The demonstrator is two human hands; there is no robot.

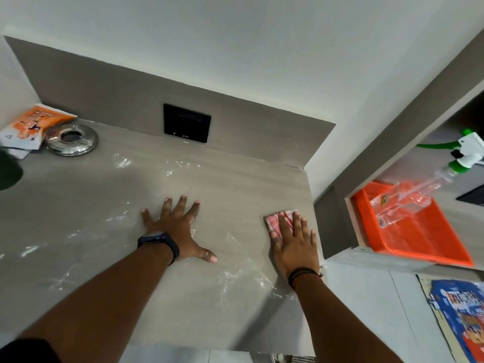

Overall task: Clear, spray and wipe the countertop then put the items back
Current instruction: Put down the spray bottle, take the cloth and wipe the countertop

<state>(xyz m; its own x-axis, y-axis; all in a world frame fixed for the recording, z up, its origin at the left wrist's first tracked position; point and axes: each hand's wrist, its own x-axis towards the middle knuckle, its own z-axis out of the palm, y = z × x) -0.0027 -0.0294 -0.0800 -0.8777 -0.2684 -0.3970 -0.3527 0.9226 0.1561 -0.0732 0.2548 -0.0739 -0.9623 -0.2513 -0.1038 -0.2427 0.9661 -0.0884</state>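
Both hands lie flat on the grey tabletop [86, 205]: the left hand [176, 227] is spread palm-down with fingers splayed and nothing under it, a dark band on its wrist, while the right hand [293, 241] presses down with extended fingers on a pink-and-white cloth [273, 220] near the tabletop's right edge, the cloth poking out beyond the fingertips toward the wall. The two hands are well apart, the left nearer the middle of the surface. White wet streaks and smears [123, 162] run across the tabletop, around the left hand and down toward the near edge. At the far left corner sit a shiny metal ring-shaped dish [72, 140] and, touching it, an orange-and-white packet [28, 127] leaning against the wall (its print is too blurred to read). A black square wall plate [186, 126] is set in the grey backsplash behind. To the right, apart from the tabletop, a lower shelf holds an orange tray [432, 242], and a clear spray bottle [408, 197] with a green-and-white trigger head lies tilted across it. A blue printed box [461, 313] lies at the lower right.
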